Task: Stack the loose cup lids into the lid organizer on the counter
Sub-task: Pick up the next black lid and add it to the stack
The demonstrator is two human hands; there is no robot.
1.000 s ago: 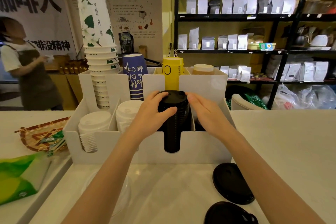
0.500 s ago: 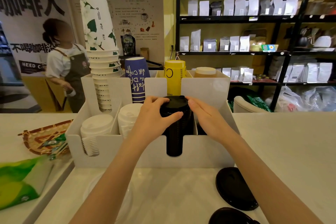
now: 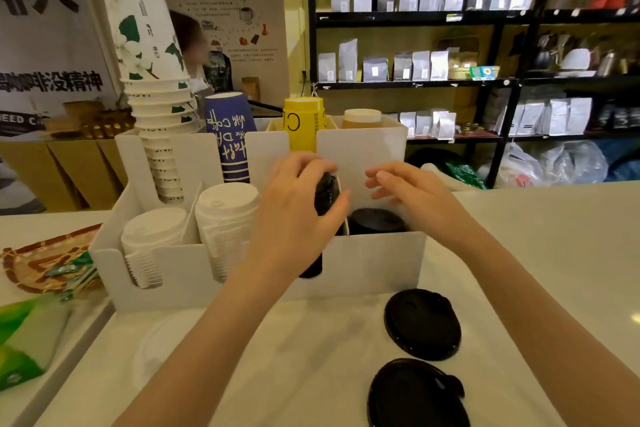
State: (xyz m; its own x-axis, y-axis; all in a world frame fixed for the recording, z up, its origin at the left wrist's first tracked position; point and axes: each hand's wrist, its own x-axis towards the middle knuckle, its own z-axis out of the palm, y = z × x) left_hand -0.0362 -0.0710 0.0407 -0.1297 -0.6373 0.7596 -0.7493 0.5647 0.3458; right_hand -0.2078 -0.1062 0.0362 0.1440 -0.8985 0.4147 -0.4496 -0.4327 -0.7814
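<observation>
Left hand (image 3: 298, 215) grips black lid stack (image 3: 325, 194) in organizer (image 3: 374, 263).

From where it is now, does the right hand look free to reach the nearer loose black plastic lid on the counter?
Probably yes. The right hand hangs open and empty above the white lid organizer, and the nearer black lid lies uncovered on the counter with nothing between them.

Head cam, wide-angle, looks fwd/down, close over lid organizer (image 3: 374, 263).
</observation>
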